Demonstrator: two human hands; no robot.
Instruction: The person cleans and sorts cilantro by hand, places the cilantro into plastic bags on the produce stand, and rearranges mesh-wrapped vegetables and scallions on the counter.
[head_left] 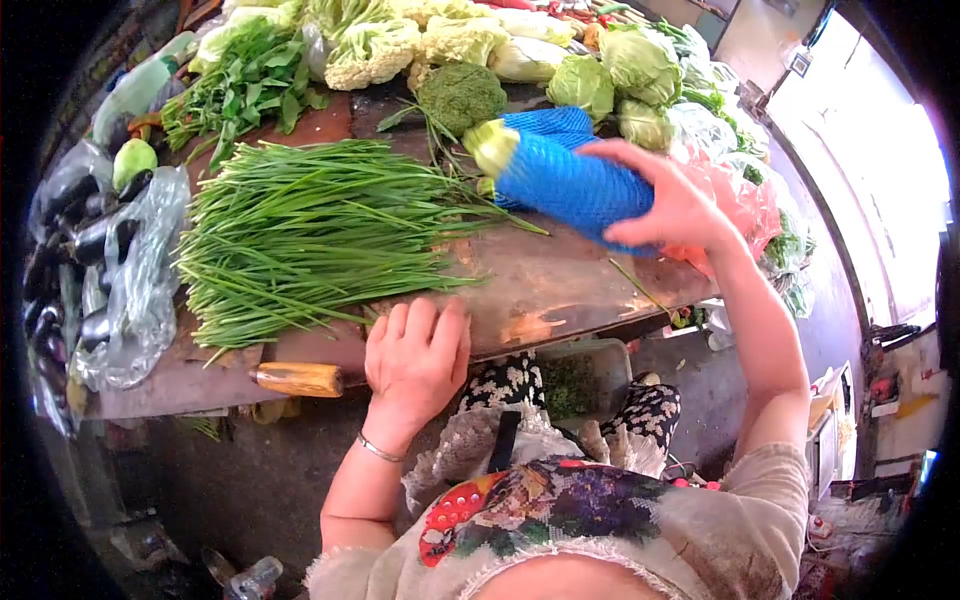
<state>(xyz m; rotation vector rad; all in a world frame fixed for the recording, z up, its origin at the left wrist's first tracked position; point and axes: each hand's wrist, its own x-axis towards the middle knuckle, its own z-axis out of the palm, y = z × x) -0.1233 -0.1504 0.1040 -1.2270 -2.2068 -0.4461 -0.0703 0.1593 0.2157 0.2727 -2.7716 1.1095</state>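
My right hand (675,200) is wrapped round the right end of a blue mesh-wrapped vegetable (570,185), whose pale green tip points left. Behind it lies a second blue mesh bundle (560,122). My left hand (415,345) rests on the table's front edge with its fingers bent down and close together; what is under them is hidden. Just above that hand spreads a wide pile of long green chives (310,235). A wooden handle (300,379) sticks out at the table edge, left of my left hand.
Eggplants and clear plastic bags (145,290) lie at the left. Along the back are leafy greens (245,90), cauliflower (372,52), broccoli (462,97) and cabbages (640,65). A red plastic bag (745,205) sits at the right; a bin (585,375) stands below the table.
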